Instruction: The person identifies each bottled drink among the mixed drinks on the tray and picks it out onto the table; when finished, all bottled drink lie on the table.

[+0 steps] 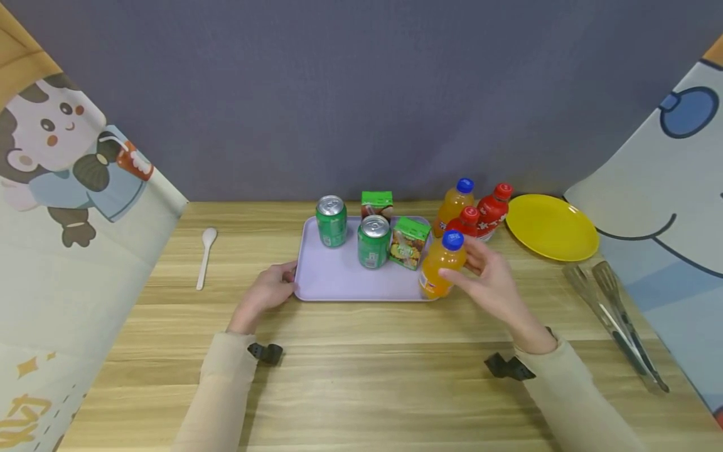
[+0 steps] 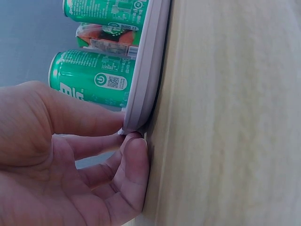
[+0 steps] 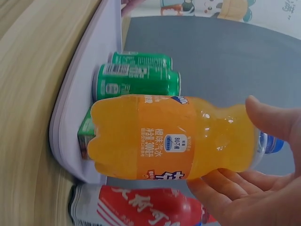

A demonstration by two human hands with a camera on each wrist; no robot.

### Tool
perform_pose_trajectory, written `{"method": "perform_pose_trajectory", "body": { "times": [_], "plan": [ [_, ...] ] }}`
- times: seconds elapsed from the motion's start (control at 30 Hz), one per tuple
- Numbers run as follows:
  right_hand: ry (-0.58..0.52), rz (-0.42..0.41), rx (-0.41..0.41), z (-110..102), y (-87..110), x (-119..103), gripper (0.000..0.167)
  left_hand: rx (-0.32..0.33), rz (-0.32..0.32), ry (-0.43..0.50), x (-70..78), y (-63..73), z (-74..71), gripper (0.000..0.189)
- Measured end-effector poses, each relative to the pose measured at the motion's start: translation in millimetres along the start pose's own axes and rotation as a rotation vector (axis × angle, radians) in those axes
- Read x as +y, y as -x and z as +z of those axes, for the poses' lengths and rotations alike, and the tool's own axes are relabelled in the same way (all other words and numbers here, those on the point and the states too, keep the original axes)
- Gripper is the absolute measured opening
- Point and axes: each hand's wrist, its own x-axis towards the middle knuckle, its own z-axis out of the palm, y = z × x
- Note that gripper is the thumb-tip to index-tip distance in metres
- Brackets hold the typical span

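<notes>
My right hand (image 1: 496,290) holds an orange soda bottle (image 1: 437,269) with a blue cap, thumb on one side and fingers on the other. The bottle is upright at the front right corner of a pale purple tray (image 1: 333,285). In the right wrist view, the bottle (image 3: 164,136) overlaps the tray's corner. On the tray's left edge, my left hand (image 1: 268,289) pinches the rim, with thumb and fingertips at the corner in the left wrist view. Two green cans (image 1: 331,221) and two green juice boxes (image 1: 410,242) stand on the tray.
Right of the tray stand another orange bottle (image 1: 454,204) and two red bottles (image 1: 493,210). Beyond them lies a yellow plate (image 1: 553,226), with metal-headed tongs (image 1: 615,326) in front of it. A white spoon (image 1: 206,257) lies at the left. A dark partition (image 1: 361,100) rises behind.
</notes>
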Motion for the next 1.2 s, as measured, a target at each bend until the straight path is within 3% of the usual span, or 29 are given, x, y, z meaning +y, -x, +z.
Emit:
{"method": "perform_pose_trajectory", "body": {
  "times": [0.63, 0.83, 1.2],
  "plan": [
    [-0.016, 0.064, 0.12, -29, 1.4, 24, 0.059, -0.005, 0.01, 0.009, 0.5, 0.5, -0.7, 0.058],
    [0.042, 0.13, 0.145, -43, 2.0, 30, 0.065, -0.004, 0.012, 0.008, -0.2, 0.8, 0.3, 0.058],
    [0.028, 0.204, 0.185, -61, -3.1, 46, 0.069, 0.001, 0.015, 0.008, -0.6, 0.0, 0.8, 0.059]
  ]
}}
